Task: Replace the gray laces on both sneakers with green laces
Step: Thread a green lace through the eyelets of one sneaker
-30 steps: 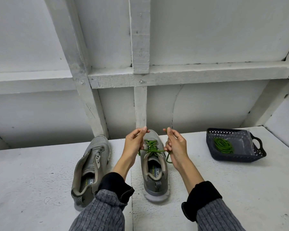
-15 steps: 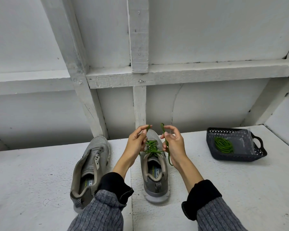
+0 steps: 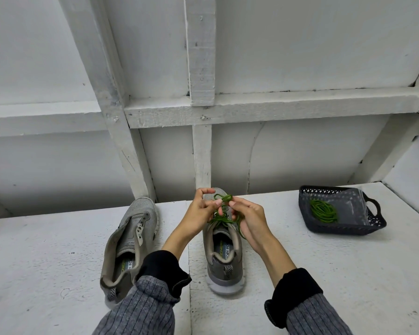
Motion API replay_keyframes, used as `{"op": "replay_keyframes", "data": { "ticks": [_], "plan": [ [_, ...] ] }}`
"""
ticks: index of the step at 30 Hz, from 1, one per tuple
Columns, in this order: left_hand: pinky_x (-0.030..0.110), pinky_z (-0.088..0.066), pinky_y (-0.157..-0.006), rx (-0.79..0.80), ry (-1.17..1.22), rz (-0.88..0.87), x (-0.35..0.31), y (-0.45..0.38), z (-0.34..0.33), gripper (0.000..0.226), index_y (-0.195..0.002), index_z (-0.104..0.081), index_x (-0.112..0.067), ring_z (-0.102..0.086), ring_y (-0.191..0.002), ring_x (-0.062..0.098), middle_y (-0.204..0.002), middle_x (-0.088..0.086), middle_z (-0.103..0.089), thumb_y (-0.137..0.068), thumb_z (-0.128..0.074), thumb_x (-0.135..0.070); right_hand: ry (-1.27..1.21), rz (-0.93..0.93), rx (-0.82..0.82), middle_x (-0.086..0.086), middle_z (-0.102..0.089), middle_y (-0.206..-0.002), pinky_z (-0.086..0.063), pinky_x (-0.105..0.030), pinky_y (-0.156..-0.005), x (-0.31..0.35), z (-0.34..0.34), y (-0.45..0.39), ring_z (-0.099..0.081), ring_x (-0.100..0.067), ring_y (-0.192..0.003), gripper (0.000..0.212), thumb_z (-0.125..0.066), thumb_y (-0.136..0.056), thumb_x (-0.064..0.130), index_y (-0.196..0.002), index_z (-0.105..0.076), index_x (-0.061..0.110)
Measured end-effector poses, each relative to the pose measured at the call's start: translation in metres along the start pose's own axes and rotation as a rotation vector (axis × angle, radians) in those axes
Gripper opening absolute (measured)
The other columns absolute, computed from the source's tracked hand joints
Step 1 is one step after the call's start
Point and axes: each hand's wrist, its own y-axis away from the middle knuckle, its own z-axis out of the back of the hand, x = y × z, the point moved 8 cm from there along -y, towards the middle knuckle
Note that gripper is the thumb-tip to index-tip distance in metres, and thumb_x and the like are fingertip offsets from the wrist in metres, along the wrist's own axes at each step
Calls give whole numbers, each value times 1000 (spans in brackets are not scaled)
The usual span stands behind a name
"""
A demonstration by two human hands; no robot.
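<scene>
Two grey sneakers stand on the white floor, toes pointing away from me. The right sneaker [image 3: 221, 259] is threaded with a green lace [image 3: 224, 218]. Above its tongue, my left hand [image 3: 200, 213] and my right hand [image 3: 248, 217] each pinch an end of that lace, fingertips nearly touching, with a green loop [image 3: 224, 197] standing up between them. The left sneaker [image 3: 131, 240] leans to one side and has bare eyelets with no lace. A second green lace [image 3: 323, 210] lies coiled in a dark basket [image 3: 344, 227] at the right.
A white wall with wooden beams [image 3: 201, 93] rises just behind the sneakers. The dark basket also holds a grey sheet-like thing [image 3: 346, 201]. White floor [image 3: 46, 250] stretches to the left and right of the shoes.
Both hands have drawn together above the right sneaker. The lace ends, earlier pulled apart and then lifted, now cross into a loop between the fingertips.
</scene>
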Motion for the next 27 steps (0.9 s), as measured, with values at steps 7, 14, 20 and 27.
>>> {"op": "replay_keyframes", "data": {
  "ticks": [7,14,20,27],
  "plan": [
    [14,-38,-54,78,-104,28,4,-1,-5,24,-119,-37,-21,-47,-50,1,-73,1,-61,-100,-46,-9,-54,45,-42,-2,-66,-74,-40,-17,-55,6,3,-1,-47,-6,-59,12,-57,-91,1,-95,-69,2],
    [22,-41,-55,31,73,169,20,-9,13,31,-122,-41,-16,-39,-51,8,-69,3,-41,-102,-29,4,182,96,153,0,-64,-75,-39,-15,-56,11,-11,4,-44,-8,-61,21,-47,-97,0,-90,-65,7],
    [21,-48,-58,-65,17,112,16,-9,18,17,-109,-47,-14,-45,-54,9,-71,5,-47,-102,-36,-2,1260,493,208,-4,-56,-99,-43,-22,-80,28,-24,2,-53,-15,-89,19,-50,-94,0,-92,-68,8],
    [26,-56,-67,-47,93,145,17,-5,19,24,-117,-56,-11,-60,-54,9,-80,12,-66,-102,-38,-4,1290,706,-13,-7,-60,-101,-48,-25,-77,40,-27,14,-57,-17,-84,20,-56,-93,3,-108,-70,2]
  ]
}}
